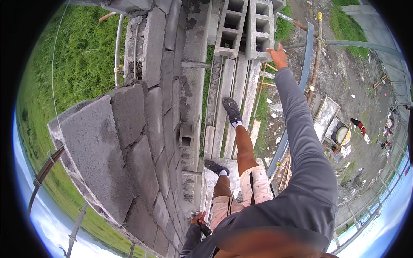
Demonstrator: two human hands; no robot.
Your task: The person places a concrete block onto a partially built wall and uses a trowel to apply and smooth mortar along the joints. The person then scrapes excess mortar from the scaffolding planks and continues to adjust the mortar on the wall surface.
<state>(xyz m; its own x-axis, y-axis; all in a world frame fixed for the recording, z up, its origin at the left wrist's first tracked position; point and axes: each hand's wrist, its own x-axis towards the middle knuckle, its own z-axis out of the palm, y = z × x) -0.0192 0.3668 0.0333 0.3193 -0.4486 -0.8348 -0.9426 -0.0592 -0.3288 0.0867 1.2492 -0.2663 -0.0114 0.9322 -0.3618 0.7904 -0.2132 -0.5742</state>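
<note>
My right arm reaches far ahead, and my right hand [278, 57] grips the near right corner of a grey hollow concrete block [260, 29]. Its open cells face up. A second hollow block [232, 26] lies close on its left, at the far end of the scaffold planks [228, 99]. My left hand [198, 218] is low, beside the block wall [146, 172], with its fingers apart. A small black object [204, 228] shows at that hand; what it is and whether it is held, I cannot make out.
My feet stand on narrow planks with gaps between them. A single hollow block [186, 135] sits on the ledge between wall and planks. Along the right run a metal bar [306, 58] and a wooden pole [317, 58]. Muddy ground with a bucket [341, 134] lies below.
</note>
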